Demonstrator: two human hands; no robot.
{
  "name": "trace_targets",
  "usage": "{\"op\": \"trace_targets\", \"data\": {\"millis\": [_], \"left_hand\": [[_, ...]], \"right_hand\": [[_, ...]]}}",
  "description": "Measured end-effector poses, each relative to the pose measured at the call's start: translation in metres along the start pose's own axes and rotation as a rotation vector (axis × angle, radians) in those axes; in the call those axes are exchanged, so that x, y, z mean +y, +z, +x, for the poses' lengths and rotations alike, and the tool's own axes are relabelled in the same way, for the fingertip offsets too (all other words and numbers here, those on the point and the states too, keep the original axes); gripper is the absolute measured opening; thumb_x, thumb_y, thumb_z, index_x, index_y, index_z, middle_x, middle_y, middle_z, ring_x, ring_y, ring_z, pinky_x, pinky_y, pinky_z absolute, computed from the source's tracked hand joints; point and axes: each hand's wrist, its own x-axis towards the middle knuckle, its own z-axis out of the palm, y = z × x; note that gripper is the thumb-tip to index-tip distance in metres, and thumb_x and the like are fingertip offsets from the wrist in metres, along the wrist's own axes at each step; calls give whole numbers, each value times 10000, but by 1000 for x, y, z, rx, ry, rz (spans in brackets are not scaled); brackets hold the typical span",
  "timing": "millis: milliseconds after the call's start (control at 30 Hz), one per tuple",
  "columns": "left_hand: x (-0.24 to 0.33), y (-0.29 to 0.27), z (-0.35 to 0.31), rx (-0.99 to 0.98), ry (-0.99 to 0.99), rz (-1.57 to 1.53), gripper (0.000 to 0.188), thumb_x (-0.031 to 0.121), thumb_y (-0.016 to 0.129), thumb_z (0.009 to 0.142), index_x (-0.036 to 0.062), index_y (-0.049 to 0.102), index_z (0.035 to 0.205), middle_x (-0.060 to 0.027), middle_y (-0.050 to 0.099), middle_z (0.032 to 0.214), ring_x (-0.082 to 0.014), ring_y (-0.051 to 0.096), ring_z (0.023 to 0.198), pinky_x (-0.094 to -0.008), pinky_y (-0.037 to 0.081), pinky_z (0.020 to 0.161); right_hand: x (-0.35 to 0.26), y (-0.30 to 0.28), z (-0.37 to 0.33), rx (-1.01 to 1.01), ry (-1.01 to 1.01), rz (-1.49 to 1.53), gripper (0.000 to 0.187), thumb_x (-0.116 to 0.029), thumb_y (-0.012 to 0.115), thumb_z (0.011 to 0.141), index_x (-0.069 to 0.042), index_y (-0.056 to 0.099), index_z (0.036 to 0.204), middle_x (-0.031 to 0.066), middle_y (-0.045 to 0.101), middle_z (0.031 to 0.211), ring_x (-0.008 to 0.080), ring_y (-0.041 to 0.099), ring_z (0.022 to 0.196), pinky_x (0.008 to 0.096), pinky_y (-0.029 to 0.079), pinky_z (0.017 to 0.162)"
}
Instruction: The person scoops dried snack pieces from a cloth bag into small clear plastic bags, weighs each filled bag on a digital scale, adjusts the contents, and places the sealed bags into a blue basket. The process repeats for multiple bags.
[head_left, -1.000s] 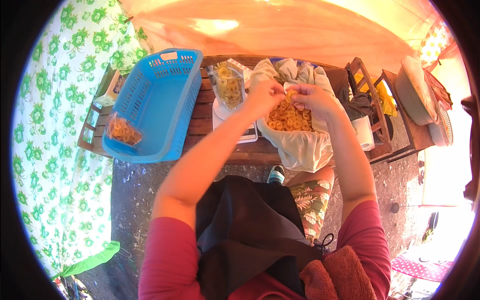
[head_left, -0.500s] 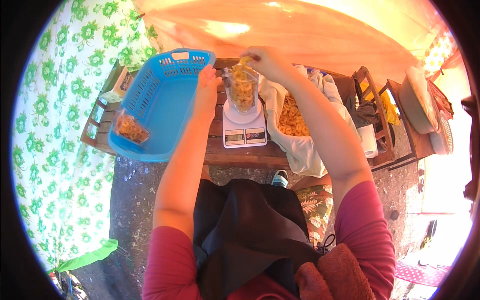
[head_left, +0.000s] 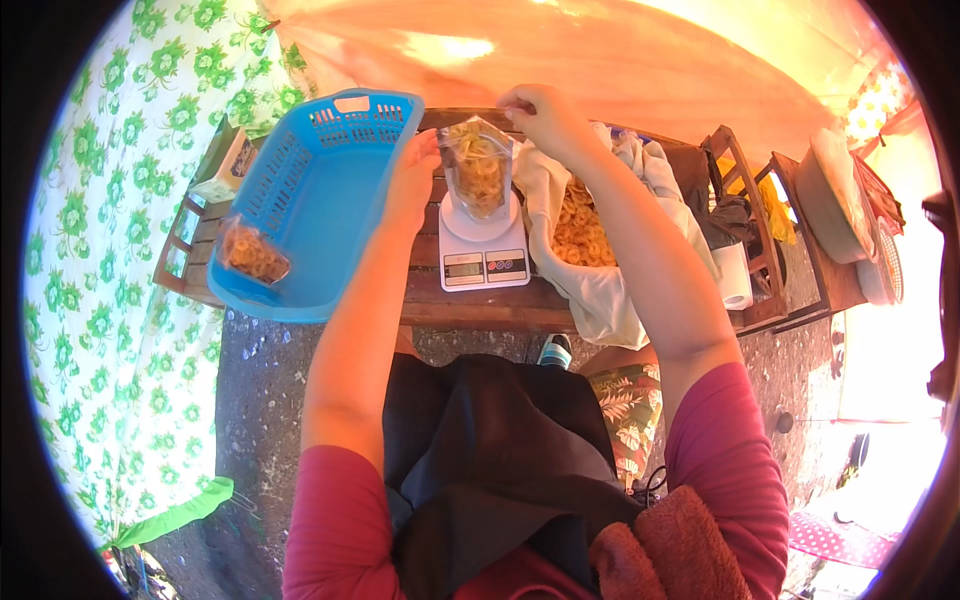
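Observation:
A clear plastic pouch (head_left: 480,172) filled with yellow-orange ring-shaped snacks stands on a white digital kitchen scale (head_left: 484,240). My left hand (head_left: 412,172) is beside the pouch's left side, fingers stretched out and holding nothing. Up to the right of the pouch's top is my right hand (head_left: 543,115), its fingers bent but slightly apart, with no snack visible in them. Below my right forearm, a cloth-lined container (head_left: 545,215) holds many loose snack rings (head_left: 583,232). Another filled pouch (head_left: 254,254) lies in the near left end of a blue plastic basket (head_left: 330,200).
The scale and basket rest on a low wooden slatted table (head_left: 480,315). A small box (head_left: 225,165) stands behind the basket's left side. To the right are a white paper roll (head_left: 733,277), dark plastic bags (head_left: 735,212) and a large round basin (head_left: 835,200). Orange sheeting (head_left: 620,60) hangs behind.
The snack pieces at my right fingers are gone from them, and that hand has moved slightly right, away from the pouch's mouth. My left hand stays beside the pouch.

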Motion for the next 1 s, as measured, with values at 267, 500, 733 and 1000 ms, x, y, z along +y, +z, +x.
{"op": "trace_targets", "data": {"millis": [267, 500, 733, 1000], "left_hand": [[-6, -5, 4, 13, -54, 309, 317, 143, 580, 956, -35, 581, 1219, -96, 645, 1087, -148, 608, 969, -283, 492, 879], [2, 11, -2, 55, 100, 466, 234, 136, 630, 922, -40, 660, 1073, -54, 676, 874, -117, 622, 808, -257, 509, 745], [6, 7, -14, 73, 138, 518, 221, 144, 638, 913, -22, 673, 1053, -17, 648, 821, -82, 566, 745, -242, 469, 695], [-15, -2, -19, 68, 83, 416, 222, 145, 626, 919, -3, 670, 1079, -45, 677, 919, -91, 589, 827, -252, 470, 741]], "right_hand": [[22, 20, -50, -183, 257, -93, 191, -150, 650, 811, -57, 714, 965, 84, 684, 768, 210, 656, 708, 338, 516, 681], [11, 24, -46, -83, 289, -211, 169, -195, 607, 830, -87, 706, 915, 131, 667, 761, 277, 655, 729, 401, 517, 680], [3, 10, -53, -35, 275, -273, 215, -228, 625, 850, -77, 696, 984, 141, 649, 787, 306, 639, 775, 409, 494, 694], [12, 17, -59, -92, 272, -252, 210, -214, 630, 839, -87, 698, 993, 148, 635, 790, 295, 620, 745, 392, 481, 660]]}}
